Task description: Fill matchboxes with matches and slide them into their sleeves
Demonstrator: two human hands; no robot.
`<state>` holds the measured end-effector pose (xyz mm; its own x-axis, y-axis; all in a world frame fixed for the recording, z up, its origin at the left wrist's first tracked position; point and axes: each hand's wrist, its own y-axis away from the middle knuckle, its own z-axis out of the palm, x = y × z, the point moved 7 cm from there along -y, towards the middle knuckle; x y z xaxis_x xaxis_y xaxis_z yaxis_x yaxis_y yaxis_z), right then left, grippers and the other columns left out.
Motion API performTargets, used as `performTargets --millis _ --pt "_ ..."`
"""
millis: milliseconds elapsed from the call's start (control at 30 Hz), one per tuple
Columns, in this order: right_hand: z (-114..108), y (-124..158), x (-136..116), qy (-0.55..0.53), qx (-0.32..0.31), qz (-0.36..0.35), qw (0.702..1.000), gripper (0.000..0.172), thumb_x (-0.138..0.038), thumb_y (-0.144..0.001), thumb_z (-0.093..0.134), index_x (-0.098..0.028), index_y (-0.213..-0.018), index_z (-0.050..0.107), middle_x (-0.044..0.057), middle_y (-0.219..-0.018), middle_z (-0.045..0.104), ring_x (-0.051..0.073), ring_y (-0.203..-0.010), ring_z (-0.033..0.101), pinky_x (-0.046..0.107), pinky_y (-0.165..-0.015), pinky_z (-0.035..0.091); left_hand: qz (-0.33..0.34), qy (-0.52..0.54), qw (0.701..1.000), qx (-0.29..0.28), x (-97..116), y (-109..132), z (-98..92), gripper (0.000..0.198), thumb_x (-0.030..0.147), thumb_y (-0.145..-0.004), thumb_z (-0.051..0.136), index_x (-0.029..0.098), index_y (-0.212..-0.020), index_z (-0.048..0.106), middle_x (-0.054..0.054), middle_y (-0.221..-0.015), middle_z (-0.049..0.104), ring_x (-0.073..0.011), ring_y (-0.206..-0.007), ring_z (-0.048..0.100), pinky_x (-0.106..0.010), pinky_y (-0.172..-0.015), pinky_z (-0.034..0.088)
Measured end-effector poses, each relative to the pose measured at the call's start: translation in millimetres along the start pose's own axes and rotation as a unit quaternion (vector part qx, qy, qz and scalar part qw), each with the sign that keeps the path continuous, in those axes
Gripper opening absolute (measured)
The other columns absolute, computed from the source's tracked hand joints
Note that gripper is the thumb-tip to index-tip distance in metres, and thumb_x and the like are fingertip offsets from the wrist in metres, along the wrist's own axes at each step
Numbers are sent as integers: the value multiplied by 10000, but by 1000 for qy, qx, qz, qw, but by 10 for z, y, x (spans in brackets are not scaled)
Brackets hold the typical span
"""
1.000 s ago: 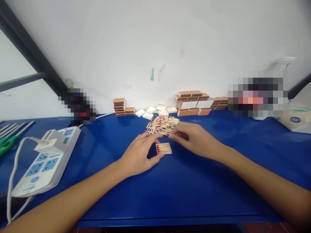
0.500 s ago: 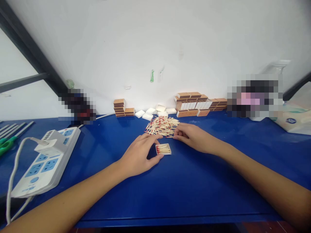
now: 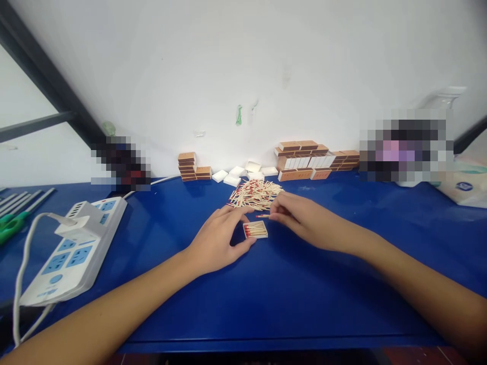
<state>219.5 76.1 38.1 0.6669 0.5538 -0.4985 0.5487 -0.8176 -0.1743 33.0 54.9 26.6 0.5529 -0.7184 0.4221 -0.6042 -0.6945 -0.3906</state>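
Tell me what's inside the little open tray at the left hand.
Inside the tray lie red-tipped matches, heads toward the left hand. The upper ones cover much of the bottom and any matches beneath.

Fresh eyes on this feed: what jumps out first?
The heap of red-tipped matches catches the eye first, central on the blue table. Just nearer, the left hand holds a small match tray while the right hand pinches a single match. Behind, matchboxes stand stacked by the wall.
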Motion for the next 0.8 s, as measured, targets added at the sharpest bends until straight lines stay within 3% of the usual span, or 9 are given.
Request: performTargets --millis 233,467,800 --pt "251 25 -170 -16 -77 5 997 263 -395 -1099 446 -216 -950 570 74 -1027 667 203 -834 597 347 -725 442 -4 12 1000 3 2 -12 -13 545 314 -940 735 259 -1425 491 -38 -1148 749 -273 -1154 659 -503 -1080 489" --pt "234 10 -201 -12 -56 7 998 230 -365 -1075 494 -215 -929 589 83 -1026 681 192 -783 597 344 -685 440 23 17 1000 9 35 7 -10 568 314 -942 740 258 -1441 475 -46 -1166 742 -262 -1149 668 -480 -1061 512" --pt "207 43 -327 -31 -44 -43 998 189 -313 -1056 568 -213 -917 648 48 -995 673 165 -812 608 307 -717 449 25 17 1000 7 50 4 -8 536 339 -961 722 244 -1433 487 -59 -1217 738 -258 -1180 669 -465 -1063 517"
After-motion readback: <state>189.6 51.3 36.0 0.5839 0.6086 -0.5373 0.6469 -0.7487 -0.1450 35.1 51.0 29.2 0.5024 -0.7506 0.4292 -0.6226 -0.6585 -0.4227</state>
